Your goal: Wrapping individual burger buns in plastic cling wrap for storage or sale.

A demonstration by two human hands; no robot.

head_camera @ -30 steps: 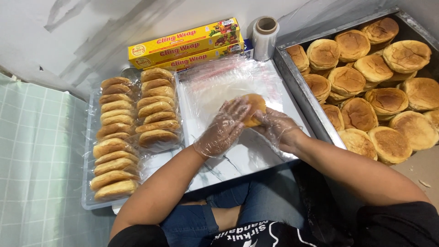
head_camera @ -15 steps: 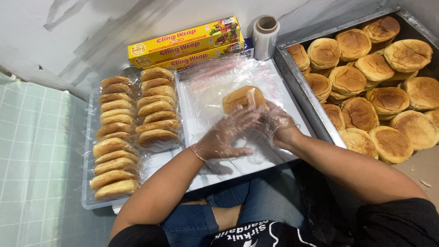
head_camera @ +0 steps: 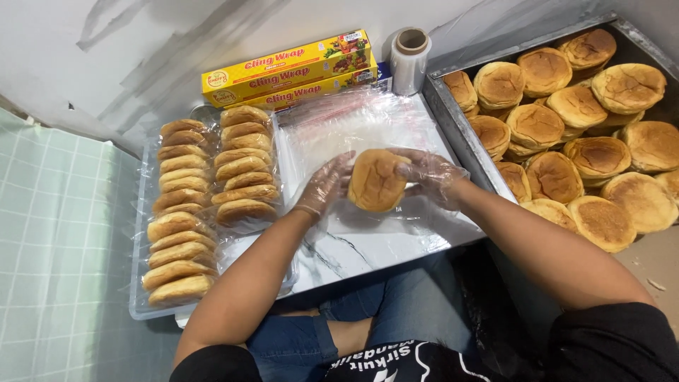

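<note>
Both gloved hands, left hand (head_camera: 327, 185) and right hand (head_camera: 429, 173), cup one bun (head_camera: 377, 180) above the plastic sheet (head_camera: 361, 127), fingers curled around its edges, keeping it centred for covering.

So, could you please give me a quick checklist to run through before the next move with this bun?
1. Bun held by both hands: ok; left hand and right hand grip its sides.
2. Clear gloves on both hands: ok.
3. Plastic sheet spread on the board under the bun: ok.
4. Film fully closed around the bun: cannot tell.
5. Room on the tray of wrapped buns: cannot tell; both rows look full.
6. Unwrapped buns within the right hand's reach in the metal tray: ok.
</note>
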